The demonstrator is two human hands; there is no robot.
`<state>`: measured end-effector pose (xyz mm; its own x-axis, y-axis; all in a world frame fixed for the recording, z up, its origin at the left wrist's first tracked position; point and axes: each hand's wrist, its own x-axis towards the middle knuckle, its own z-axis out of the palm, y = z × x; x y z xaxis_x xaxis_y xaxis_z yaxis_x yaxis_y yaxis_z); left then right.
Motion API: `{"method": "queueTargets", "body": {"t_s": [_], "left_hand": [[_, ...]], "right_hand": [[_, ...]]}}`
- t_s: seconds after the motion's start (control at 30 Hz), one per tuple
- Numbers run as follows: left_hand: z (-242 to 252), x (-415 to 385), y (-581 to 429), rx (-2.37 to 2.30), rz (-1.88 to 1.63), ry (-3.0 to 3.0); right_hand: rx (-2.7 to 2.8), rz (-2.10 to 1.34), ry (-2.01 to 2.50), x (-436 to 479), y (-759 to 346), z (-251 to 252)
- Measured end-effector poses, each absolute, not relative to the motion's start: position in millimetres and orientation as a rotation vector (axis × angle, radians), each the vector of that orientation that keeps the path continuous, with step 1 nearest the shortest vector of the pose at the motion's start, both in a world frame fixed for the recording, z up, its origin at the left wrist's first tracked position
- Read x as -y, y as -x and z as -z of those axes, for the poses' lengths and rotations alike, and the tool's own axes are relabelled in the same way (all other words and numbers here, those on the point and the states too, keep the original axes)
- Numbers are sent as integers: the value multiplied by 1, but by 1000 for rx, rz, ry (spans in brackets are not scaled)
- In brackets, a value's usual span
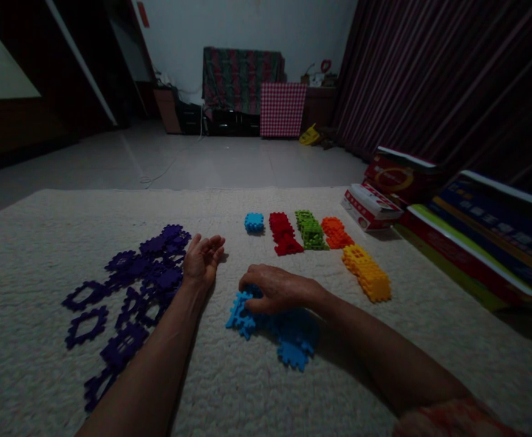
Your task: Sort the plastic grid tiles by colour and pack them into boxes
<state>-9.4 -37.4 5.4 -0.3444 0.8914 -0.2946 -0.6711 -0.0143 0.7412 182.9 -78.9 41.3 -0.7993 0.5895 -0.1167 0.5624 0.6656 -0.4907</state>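
My right hand (pixel 279 290) reaches over a loose pile of light-blue toothed plastic building pieces (pixel 293 349). Its thumb and fingers are bent around a blue building piece (pixel 238 312) at the pile's left end, partly covering it. Palm up and with fingers loosely curled but apart, my left hand (pixel 203 261) holds nothing and rests at the right edge of a spread of dark purple pieces (pixel 124 343). Behind my hands, a small light-blue stack (pixel 254 223) stands left of red pieces (pixel 283 233), green pieces (pixel 310 229), orange pieces (pixel 336 232) and a yellow row (pixel 366 273).
All the pieces lie on a pale quilted mat (pixel 229 394). To the right stand a small red-and-white box (pixel 371 207) and larger printed boxes (pixel 489 224) beside a dark curtain (pixel 452 79). Tiled floor (pixel 248 161) and a cloth-covered cabinet lie beyond.
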Motion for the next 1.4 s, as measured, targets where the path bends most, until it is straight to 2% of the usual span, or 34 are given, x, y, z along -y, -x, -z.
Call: {"method": "queueTargets", "body": {"t_s": [0.3,1.1,1.4], "left_hand": [[-3,36,10,-1000,-1651,-303],[-5,38,9,-982,-1655,-283],[-2,35,11,-963,-1654,-287]], "right_hand": [[2681,-1001,964,71,-183,-34],[2574,-1134,956,66,-186,-29],[2034,-1265,1167,47,-187,-12]]}}
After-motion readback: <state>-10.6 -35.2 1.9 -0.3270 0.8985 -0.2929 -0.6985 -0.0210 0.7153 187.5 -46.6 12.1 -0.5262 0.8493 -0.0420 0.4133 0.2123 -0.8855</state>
